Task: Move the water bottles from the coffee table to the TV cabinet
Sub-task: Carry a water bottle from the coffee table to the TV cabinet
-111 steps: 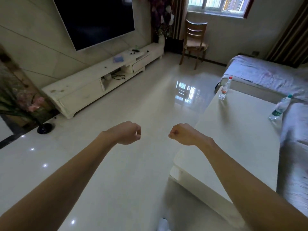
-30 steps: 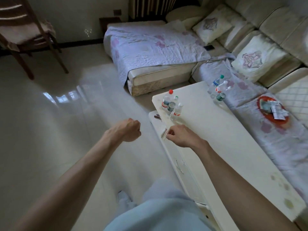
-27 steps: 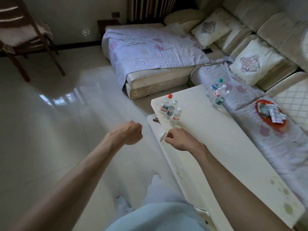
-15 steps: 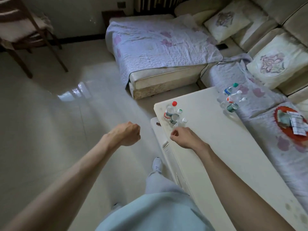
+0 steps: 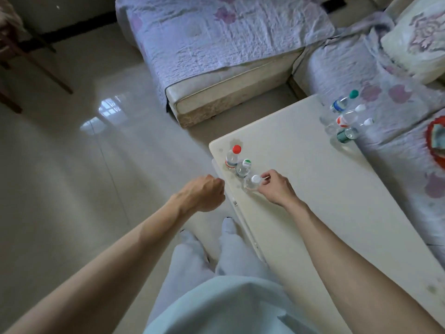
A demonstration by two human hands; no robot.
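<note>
Head view, one frame. Compared with half a second before, the right hand has been advanced from a loose fist above the coffee-table surface to the nearest bottle of the left-edge group; the thumb and forefinger are now seen closed on or right at the neck of the white-capped bottle, though firm contact under the cap cannot be confirmed. The bottle is still standing on the surface, not yet lifted. Just beyond it, in a row along the same edge, the green-and-white-capped bottle and the red-capped bottle are standing, each close against the next. The left hand is held curled into an empty fist over the floor, just beside the table edge, as in the earlier frames. A second cluster of bottles is noted at the far right edge of the surface, next to the covered sofa; about four are counted, but the clear bodies overlap and the number is uncertain. The TV cabinet is not in view. Judgement: the walk-up is finished and the first grasp is being formed; no bottle has been moved yet, so the task is at its start, with several trips or two-handed carries likely needed.
</note>
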